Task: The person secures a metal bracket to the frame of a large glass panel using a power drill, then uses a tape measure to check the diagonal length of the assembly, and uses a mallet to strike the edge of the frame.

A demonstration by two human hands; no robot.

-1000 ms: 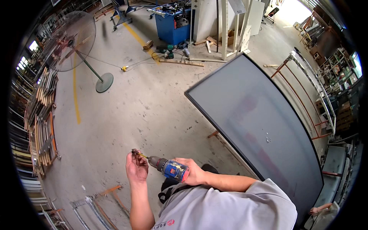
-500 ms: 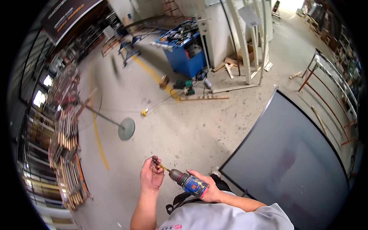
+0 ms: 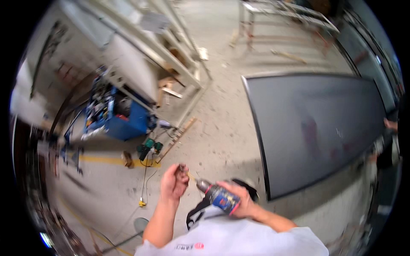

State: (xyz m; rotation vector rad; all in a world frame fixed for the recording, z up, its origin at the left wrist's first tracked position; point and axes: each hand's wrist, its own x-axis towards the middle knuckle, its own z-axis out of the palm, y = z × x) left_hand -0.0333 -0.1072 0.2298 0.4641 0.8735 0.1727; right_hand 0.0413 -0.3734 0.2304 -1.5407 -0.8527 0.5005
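Note:
A blue and black cordless drill (image 3: 224,201) lies in my right hand (image 3: 242,197), which is wrapped round it from the right. Its chuck points up and left toward my left hand (image 3: 174,182). From the chuck runs a thin yellowish bit (image 3: 191,176). The curled fingers of my left hand are closed at the bit's far end, where something small and dark shows; blur hides what it is. Both hands are held in front of my grey shirt, above the concrete floor.
A large dark framed panel (image 3: 316,132) stands to the right, another person's hand (image 3: 390,124) at its far edge. On the left are a blue bin (image 3: 126,123) full of odds and ends, green power tools (image 3: 149,147), a cable and a wooden strip (image 3: 176,141). A metal rack (image 3: 290,10) stands beyond.
My view has swung to the right, so the bin and tools now sit further left and the other person has come into view. Both hands keep their hold at the drill and bit.

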